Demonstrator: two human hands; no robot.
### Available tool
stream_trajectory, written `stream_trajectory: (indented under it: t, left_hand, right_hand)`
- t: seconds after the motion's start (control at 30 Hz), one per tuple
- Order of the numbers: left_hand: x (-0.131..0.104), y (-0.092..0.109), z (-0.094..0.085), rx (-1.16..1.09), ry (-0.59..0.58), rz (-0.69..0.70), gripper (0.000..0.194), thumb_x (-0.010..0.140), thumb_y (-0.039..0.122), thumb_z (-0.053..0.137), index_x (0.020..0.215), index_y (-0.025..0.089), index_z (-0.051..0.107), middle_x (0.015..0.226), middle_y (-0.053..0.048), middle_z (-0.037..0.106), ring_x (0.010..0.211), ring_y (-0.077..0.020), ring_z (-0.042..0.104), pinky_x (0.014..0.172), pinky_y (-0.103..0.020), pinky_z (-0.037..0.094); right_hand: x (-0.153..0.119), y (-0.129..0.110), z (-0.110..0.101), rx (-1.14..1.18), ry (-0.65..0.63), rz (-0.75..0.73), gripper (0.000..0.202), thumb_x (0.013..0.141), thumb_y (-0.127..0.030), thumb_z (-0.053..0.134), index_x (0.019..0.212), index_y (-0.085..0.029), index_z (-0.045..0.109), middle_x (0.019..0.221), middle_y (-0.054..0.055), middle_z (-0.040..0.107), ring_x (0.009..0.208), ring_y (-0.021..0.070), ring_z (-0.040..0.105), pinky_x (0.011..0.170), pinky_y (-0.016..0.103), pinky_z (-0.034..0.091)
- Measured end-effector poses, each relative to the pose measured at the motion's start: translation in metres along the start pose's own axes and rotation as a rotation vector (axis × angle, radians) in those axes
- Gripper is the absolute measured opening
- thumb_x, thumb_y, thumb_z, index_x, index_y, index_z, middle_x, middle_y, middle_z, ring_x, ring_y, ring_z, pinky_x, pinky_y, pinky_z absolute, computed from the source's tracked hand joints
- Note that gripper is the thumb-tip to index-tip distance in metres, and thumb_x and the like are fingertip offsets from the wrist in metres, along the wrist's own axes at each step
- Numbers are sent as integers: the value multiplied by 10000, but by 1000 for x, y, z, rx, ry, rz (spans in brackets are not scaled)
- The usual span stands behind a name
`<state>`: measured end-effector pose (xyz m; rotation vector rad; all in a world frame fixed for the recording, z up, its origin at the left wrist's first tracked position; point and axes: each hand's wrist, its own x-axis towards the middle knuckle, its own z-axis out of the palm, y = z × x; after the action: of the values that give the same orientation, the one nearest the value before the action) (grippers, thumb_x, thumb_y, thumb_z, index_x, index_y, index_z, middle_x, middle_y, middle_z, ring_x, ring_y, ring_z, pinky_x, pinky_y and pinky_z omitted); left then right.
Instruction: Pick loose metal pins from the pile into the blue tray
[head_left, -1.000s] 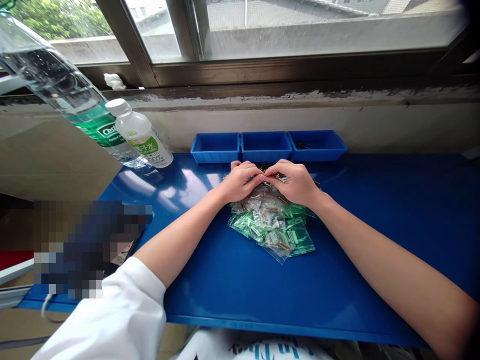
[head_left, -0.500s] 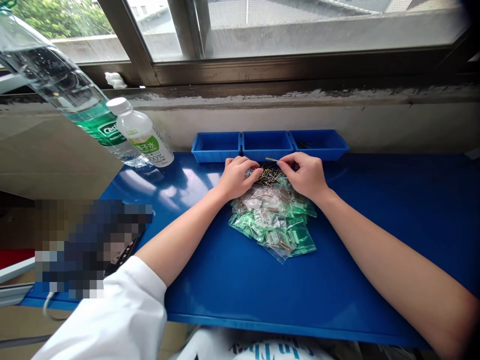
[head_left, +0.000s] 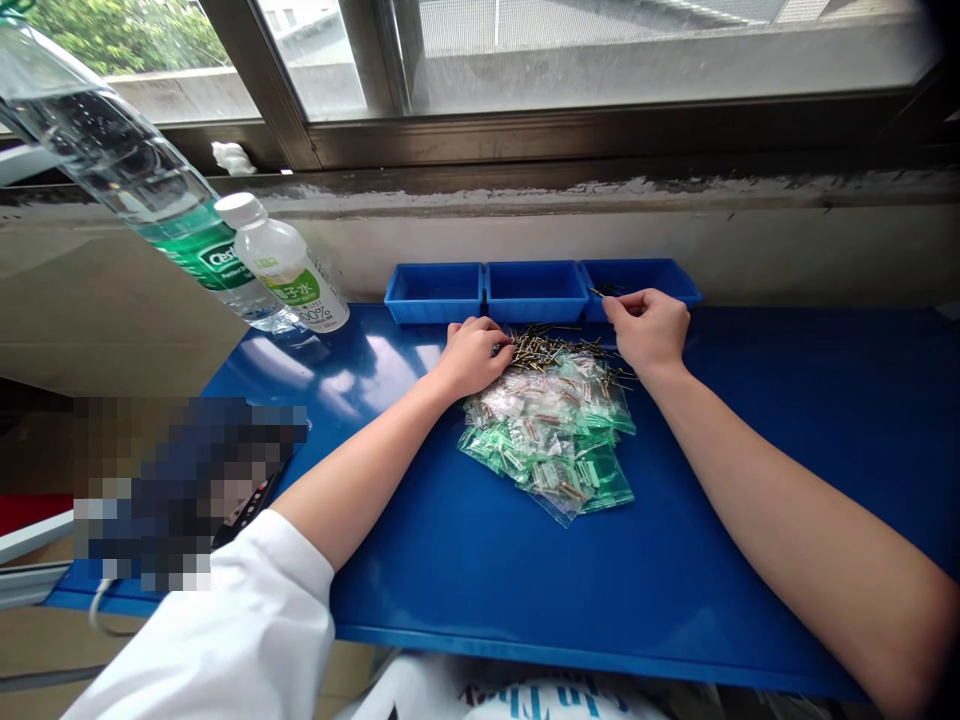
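Observation:
A loose pile of thin brass-coloured and dark screws (head_left: 541, 348) lies on the blue table, partly on top of small clear and green plastic packets (head_left: 551, 425) with small parts inside. My left hand (head_left: 474, 358) rests at the left edge of the pile with its fingers curled toward the thumb; what they hold, if anything, is hidden. Pinched between thumb and fingertips of my right hand (head_left: 651, 328) is one thin screw (head_left: 598, 292), at the front rim of the right blue bin (head_left: 679, 285). Some dark screws show inside that bin.
A middle blue bin (head_left: 536, 308) and a left blue bin (head_left: 435, 310) stand in the same row against the wall under the window. A small white-capped bottle (head_left: 289, 270) and a large water bottle (head_left: 180, 215) stand at the back left. A blurred-out dark object lies at the left edge.
My right hand has moved right from the pile to the right bin, carrying a screw. My left hand has stayed by the pile, its fingers drawn in closer.

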<state>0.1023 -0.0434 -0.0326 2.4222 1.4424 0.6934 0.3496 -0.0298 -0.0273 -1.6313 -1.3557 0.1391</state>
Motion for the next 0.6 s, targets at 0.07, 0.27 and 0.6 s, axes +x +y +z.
stream_trajectory:
  t: [0.07, 0.27, 0.6]
  left_hand:
    - [0, 0, 0, -4, 6, 2, 235, 859, 322, 513, 856, 223, 726, 1024, -60, 668, 1013, -253, 563, 912, -458, 348]
    - [1, 0, -2, -25, 2, 17, 215, 860, 320, 532, 839, 214, 719, 1000, -51, 684, 990, -242, 588, 890, -438, 354]
    - [0, 1, -3, -46, 11, 17, 253, 857, 295, 485, 881, 218, 725, 922, -57, 681, 915, -223, 603, 847, -381, 410]
  right_hand:
    - [1, 1, 0, -4, 10, 8, 258, 733, -450, 666, 644, -218, 598, 622, 63, 646, 596, 227, 612, 632, 386, 491]
    - [6, 11, 6, 137, 16, 156, 252, 673, -437, 715, 641, -216, 598, 605, 61, 635, 538, 219, 595, 520, 381, 485]
    - [0, 2, 12, 307, -98, 169, 240, 674, -414, 709, 672, -193, 613, 608, 59, 643, 498, 193, 580, 442, 334, 463]
